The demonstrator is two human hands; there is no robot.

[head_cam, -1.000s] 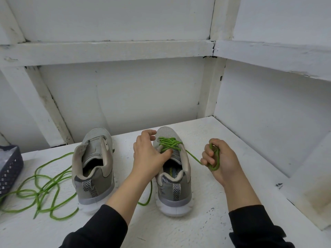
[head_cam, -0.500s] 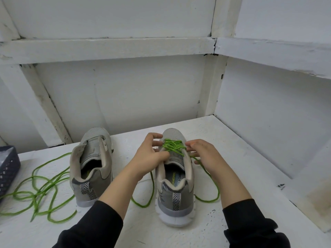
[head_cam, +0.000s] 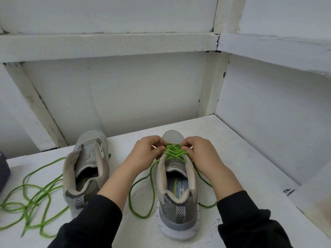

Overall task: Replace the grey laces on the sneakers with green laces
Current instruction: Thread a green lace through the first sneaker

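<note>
Green lace [head_cam: 174,152] crosses several times over the front part of the right shoe [head_cam: 177,210], and your 2 hands meet on it. Your left hand [head_cam: 144,154] comes from the left side of this shoe. Its fingers are curled, and the thumb and fingertips pinch the lace near the left row of eyelets. Your right hand [head_cam: 203,155] does the same from the other side, with bent fingers that pinch the lace near the right row. The fingertips of both hands are very near each other above the tongue. Which strand each hand holds cannot be told, because the strands lie close together there.

The 2 free ends of the lace hang down, 1 on each side of the shoe, and lie in loops on the white table [head_cam: 250,167]. The left loop lies between the 2 shoes and passes under your left forearm. The right shoe stands upright with its heel toward you.

The left shoe [head_cam: 87,169] stands beside it, also with the heel toward you, apart from your hands. A loose lace [head_cam: 32,197], also green, lies tangled on the table to the left of this shoe. At the left edge of the view a corner of a grey basket [head_cam: 3,169] shows. Black sleeves [head_cam: 250,221] cover your arms.
</note>
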